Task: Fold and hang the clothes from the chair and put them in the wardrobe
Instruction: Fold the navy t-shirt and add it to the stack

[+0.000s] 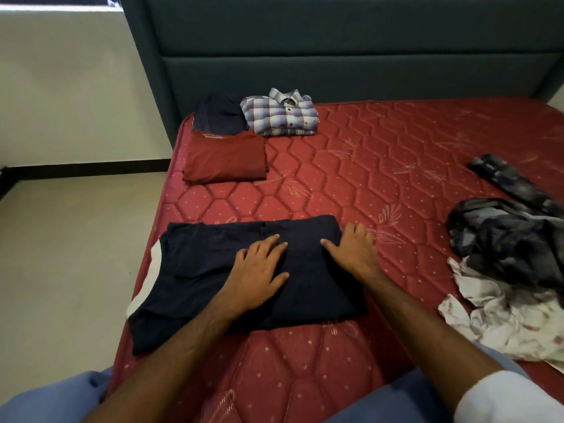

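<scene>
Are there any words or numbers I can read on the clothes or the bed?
None can be read.
Maroon folded shirt: a small striped neck tag sits at its collar, too small and blurred to read.
Plaid shirt: a tiny dark mark shows near its pocket, too small to make out.
Navy garment under the left hand and right hand: no writing shows.
Red mattress: only leaf patterns and dots, no words.

the grey camouflage garment (512,239) runs off the right edge; a dark folded item (218,116) is perhaps trousers.
</scene>
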`<state>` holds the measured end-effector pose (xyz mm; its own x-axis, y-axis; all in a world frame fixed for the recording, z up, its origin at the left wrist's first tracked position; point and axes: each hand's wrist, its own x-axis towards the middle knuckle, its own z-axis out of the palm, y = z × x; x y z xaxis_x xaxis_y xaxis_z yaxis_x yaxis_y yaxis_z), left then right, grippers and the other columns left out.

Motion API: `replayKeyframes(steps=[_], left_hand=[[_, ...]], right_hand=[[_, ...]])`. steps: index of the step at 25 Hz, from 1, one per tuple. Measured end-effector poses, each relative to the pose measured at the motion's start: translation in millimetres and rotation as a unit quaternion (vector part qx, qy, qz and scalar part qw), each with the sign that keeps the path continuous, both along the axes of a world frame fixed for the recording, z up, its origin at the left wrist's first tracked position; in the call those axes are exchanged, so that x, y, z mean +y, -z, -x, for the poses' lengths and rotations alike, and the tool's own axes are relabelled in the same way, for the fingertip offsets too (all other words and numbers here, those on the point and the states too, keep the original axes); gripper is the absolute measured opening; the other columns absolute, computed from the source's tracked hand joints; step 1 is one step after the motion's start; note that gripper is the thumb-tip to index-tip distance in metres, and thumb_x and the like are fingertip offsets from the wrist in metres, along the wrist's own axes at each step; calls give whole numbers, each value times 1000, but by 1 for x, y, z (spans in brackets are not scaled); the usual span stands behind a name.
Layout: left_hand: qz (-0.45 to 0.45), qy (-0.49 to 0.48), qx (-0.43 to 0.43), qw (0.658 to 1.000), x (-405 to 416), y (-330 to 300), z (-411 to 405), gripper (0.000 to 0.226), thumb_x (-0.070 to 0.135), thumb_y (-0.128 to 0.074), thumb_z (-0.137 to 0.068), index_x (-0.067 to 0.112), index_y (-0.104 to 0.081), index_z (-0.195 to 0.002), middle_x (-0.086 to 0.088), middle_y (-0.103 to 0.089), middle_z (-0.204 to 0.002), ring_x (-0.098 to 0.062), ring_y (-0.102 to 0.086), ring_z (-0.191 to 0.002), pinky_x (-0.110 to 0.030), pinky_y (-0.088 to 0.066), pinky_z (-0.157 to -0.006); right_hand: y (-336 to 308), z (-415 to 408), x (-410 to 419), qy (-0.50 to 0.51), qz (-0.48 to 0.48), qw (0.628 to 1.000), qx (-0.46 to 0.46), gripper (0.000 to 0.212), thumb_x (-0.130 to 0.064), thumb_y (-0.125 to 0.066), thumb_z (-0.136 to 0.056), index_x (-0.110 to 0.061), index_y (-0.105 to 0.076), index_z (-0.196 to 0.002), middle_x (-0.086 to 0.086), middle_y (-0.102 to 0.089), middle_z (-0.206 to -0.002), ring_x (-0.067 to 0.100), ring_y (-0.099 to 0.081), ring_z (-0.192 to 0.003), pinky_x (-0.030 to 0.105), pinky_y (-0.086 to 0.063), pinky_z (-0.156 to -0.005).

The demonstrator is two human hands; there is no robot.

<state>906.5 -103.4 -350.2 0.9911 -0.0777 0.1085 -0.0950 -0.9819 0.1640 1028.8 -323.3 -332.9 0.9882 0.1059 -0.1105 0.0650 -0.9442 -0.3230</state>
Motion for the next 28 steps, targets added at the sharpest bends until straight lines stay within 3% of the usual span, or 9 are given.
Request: replayKeyframes(steps=[3, 7, 10, 12, 17, 20, 23, 25, 28], left_hand=[[-72, 12, 43, 996, -2, 32, 5, 78, 67, -16, -96, 24, -28, -160, 0, -23, -167, -25, -28, -152, -59, -24, -119], [-35, 0, 39, 999, -2, 37, 10, 79, 69, -5, -99, 23, -14, -163, 2, -12, -170, -19, -14, -156, -53, -15, -125], [35, 23, 38, 998, -27, 23, 2, 84, 74, 6, -93, 26, 1, -163, 7, 3, -170, -11, 3, -156, -44, -1, -127], [78, 54, 32, 995, -57, 19, -8, 84, 73, 3, -94, 23, 1, -163, 6, 4, -170, -10, 4, -156, -41, 0, -127], [63, 88, 59, 992, -98, 16, -22, 82, 59, -9, -93, 16, -3, -162, -3, 2, -170, -18, 7, -156, -51, -2, -126], [5, 75, 37, 996, -53, 15, -4, 80, 58, -17, -91, 19, -17, -162, -1, -5, -170, -21, 2, -157, -57, -3, -124], [12, 34, 6, 999, 17, 13, 28, 65, 52, -31, -94, 20, -41, -150, -3, -29, -164, -27, -23, -153, -67, -22, -117], [18, 10, 25, 999, 60, 13, 52, 64, 52, -30, -93, 28, -32, -153, -4, -33, -163, -29, -30, -150, -64, -28, -115], [65, -12, 125, 990, 94, 16, 82, 78, 63, -16, -88, 34, -8, -160, 5, -15, -168, -17, -15, -154, -52, -15, -123]], right_hand=[[15, -2, -15, -3, -199, 974, 107, 53, -45, -68, -92, -10, -53, -129, 6, -61, -128, 29, -60, -118, 38, -49, -93], [-6, 3, -11, 29, -497, 852, 163, 24, -10, -69, -94, -5, -64, -117, 12, -72, -117, 30, -69, -108, 38, -56, -91], [-47, 7, -17, 41, -587, 791, 170, 30, -8, -68, -94, 1, -63, -122, 17, -73, -114, 28, -72, -101, 40, -57, -92], [-78, 7, -19, 32, -619, 760, 193, 29, -6, -65, -93, 3, -61, -120, 18, -73, -106, 26, -72, -88, 35, -60, -79], [-108, 25, -3, -8, -473, 857, 205, 33, -10, -63, -93, -5, -53, -123, 13, -56, -88, 19, -56, -63, 24, -45, -44], [-107, 38, 32, -12, -476, 852, 218, 26, -6, -58, -97, -8, -52, -121, 6, -50, -75, 6, -51, -42, 17, -38, -36], [-93, 49, 96, -34, -465, 849, 249, 25, -7, -59, -95, -13, -48, -116, 8, -51, -75, 4, -49, -36, 16, -41, -38], [-71, 60, 140, -42, -436, 855, 277, 33, -7, -57, -94, -10, -42, -124, 13, -56, -79, 12, -53, -42, 23, -48, -41], [-37, 76, 186, -50, -389, 871, 295, 50, -5, -52, -93, -9, -28, -136, 23, -62, -92, 22, -61, -47, 36, -58, -47]])
